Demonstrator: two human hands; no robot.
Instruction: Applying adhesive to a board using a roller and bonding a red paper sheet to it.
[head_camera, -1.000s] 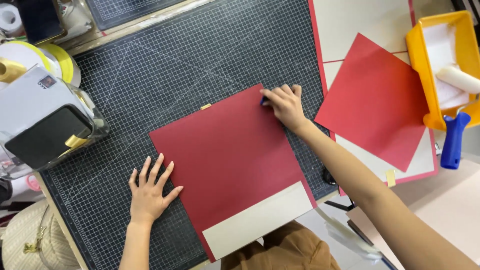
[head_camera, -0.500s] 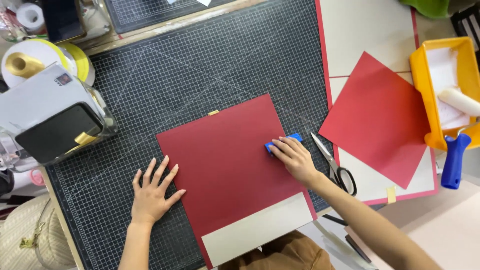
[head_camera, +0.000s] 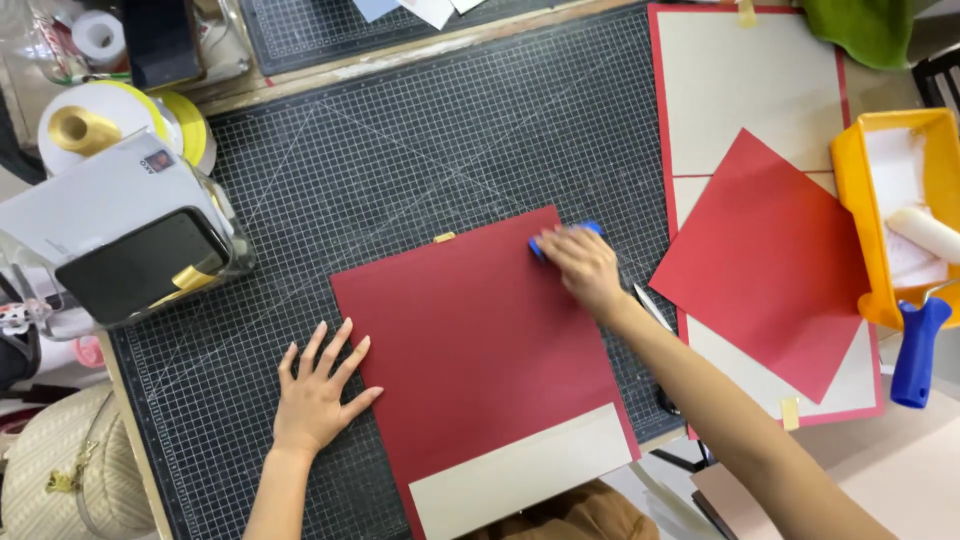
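Large dark-red square paper sheet (head_camera: 470, 340) lying flat on dark gridded cutting mat (head_camera: 400, 150), a strip of beige board (head_camera: 520, 470) showing along its near edge. Right hand (head_camera: 585, 268) closed over a small blue tool (head_camera: 560, 235), pressed onto the red sheet's far right corner. Left hand (head_camera: 315, 390) open, fingers spread, palm flat on the mat just left of the sheet, fingertips touching its edge. Right of the sheet: second red paper square (head_camera: 765, 265) tilted on a red-bordered beige board (head_camera: 750, 90). Farther right, yellow plastic tray (head_camera: 850, 180) holding a white roller with blue handle (head_camera: 915, 350). Left of the sheet, well apart, a black phone (head_camera: 140, 265).
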